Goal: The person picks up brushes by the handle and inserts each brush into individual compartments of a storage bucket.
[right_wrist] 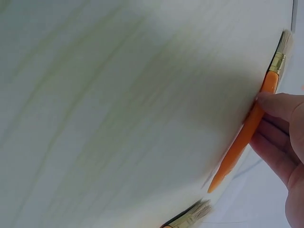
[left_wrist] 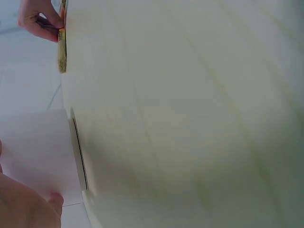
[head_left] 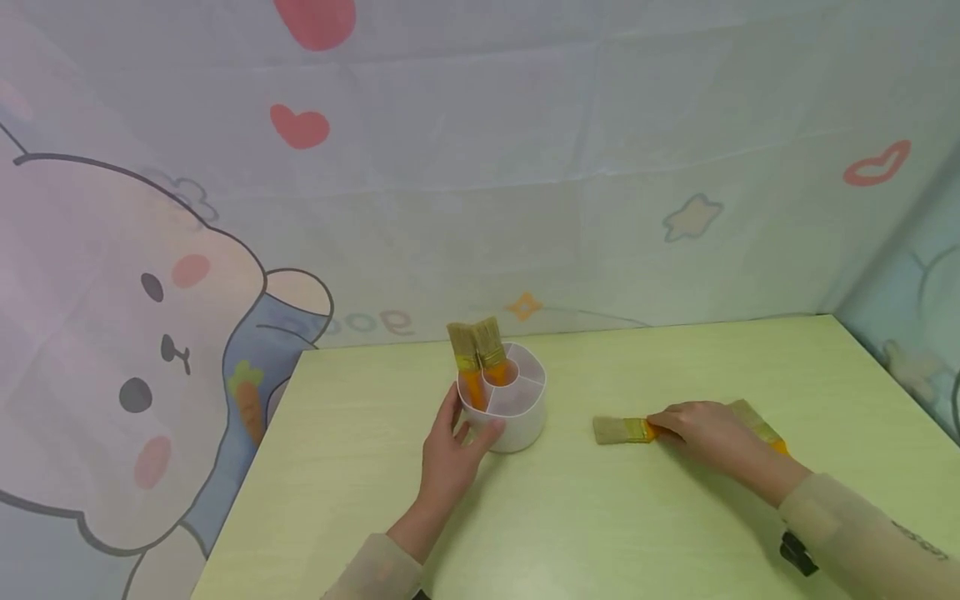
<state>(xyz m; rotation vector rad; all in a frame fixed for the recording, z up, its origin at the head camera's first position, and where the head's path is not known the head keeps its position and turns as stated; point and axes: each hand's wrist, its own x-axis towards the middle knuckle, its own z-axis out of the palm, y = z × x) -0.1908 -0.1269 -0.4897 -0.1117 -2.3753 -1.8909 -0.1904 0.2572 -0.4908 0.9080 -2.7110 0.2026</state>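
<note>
A white round organizer with compartments [head_left: 522, 429] stands on the table. My left hand [head_left: 450, 458] holds its near left side, thumb on the front and fingers round the left. Two paintbrushes stand in it bristles up, one in the left compartment [head_left: 467, 354] and one in the middle ring [head_left: 491, 342]. On the right, my right hand [head_left: 708, 429] pinches the orange handle of another paintbrush [right_wrist: 249, 126], which lies low at the table with its bristles toward the organizer. Beyond that wrist lies one more paintbrush [head_left: 757, 423], its handle partly hidden by the arm.
The pale yellow-green table [head_left: 570, 517] meets a cloth backdrop [head_left: 480, 208] printed with hearts, stars and a cartoon animal. Another printed cloth [head_left: 915, 333] hangs along the right edge. A dark strap piece [head_left: 797, 554] shows below the right sleeve.
</note>
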